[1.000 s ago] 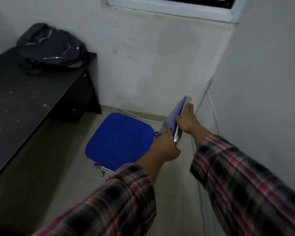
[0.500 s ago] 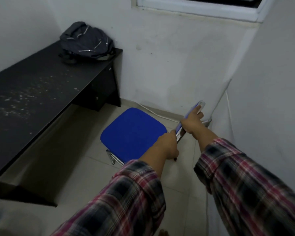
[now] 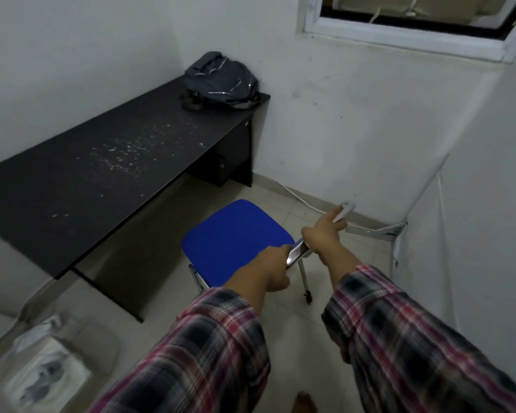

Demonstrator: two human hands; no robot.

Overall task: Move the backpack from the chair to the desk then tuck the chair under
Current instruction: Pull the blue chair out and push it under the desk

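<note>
A dark grey backpack (image 3: 221, 80) lies on the far end of the black desk (image 3: 102, 168), against the corner wall. The chair (image 3: 236, 239) has a blue padded seat and chrome legs and stands on the tiled floor just right of the desk's front edge, outside it. Both my hands hold the top of its backrest, seen edge-on. My left hand (image 3: 268, 269) grips the near end. My right hand (image 3: 325, 231) grips farther along, fingers over the pale top edge.
White walls close in at the back and right, with a window (image 3: 414, 22) high up. A white cable (image 3: 298, 201) runs along the floor by the back wall. A pale cloth or paper heap (image 3: 45, 374) lies at lower left.
The view has pulled back and swung left, showing more of the desk. The chair has shifted towards the desk, with its backrest swung round, and both hands have stayed on it.
</note>
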